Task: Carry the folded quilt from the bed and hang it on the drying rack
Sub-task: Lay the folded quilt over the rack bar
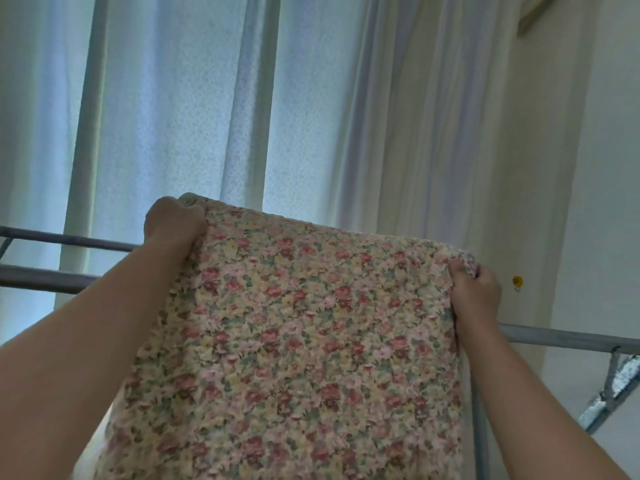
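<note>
– Over on the left, two grey bars of the rack [41,277] run in behind the quilt. Where do we have the quilt?

– Up in front of us, lifted above those bars, with the curtain [173,98] behind. Our left hand [173,223] is bunched round its top left corner, fingers curled tight over the edge.

– And the quilt [304,323] itself?

– Folded, padded, floral. It hangs from our two hands down toward us. We judge it soft and limp, bulky rather than heavy. The cloth should not slip, but it will droop wherever we give it no support.

– So the corners are where we take hold?

– Yes, the top edge at both ends, so the fold is spread wide and can go over a bar.

– And on the right?

– Our right hand [476,292] grips the top right corner, thumb on the near face, fingers wrapped behind. Past it a rack bar shows at the far right. Whether the quilt's far side touches a bar, we cannot tell.
</note>
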### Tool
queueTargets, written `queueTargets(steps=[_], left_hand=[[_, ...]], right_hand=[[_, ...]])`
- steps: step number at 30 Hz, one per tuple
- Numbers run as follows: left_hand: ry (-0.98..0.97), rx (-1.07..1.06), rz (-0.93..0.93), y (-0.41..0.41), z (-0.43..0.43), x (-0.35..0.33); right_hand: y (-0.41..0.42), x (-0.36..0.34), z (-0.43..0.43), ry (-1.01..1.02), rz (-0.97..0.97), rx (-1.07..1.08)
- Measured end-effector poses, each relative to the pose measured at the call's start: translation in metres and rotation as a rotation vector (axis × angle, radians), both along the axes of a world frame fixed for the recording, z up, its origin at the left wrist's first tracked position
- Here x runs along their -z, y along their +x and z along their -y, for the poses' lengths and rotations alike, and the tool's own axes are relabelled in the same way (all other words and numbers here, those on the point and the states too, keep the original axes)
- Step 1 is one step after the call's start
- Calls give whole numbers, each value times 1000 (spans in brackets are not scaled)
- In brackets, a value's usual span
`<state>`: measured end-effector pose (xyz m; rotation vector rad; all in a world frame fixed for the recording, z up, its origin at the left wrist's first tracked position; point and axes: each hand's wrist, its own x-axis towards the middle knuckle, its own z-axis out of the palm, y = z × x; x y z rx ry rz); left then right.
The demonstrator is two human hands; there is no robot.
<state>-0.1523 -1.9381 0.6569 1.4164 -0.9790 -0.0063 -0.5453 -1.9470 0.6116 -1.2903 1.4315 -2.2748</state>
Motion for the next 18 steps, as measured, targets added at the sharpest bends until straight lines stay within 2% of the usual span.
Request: queueTargets(steps=[3, 5, 7, 9, 11, 13, 15, 18], left_hand=[[14, -47, 18, -4, 8, -1], [75, -96, 47, -7, 13, 8], [181, -113, 82, -12, 14, 18], [339, -163, 217, -17, 10, 25], [417, -287, 438, -24, 7, 29], [375, -294, 557, -30, 4, 31], [333, -210, 571, -37, 1, 35], [247, -214, 590, -45, -7, 42]], right_hand=[[-7, -8, 16, 86, -130, 64], [-9, -4, 24, 230, -234, 87], [-8, 5, 26, 395, -415, 162], [-6, 9, 23, 456, -616, 325], [4, 9, 16, 393, -770, 411], [22, 11, 11, 310, -878, 290], [38, 19, 8, 273, -978, 219], [48, 25, 2, 130, -1027, 272]])
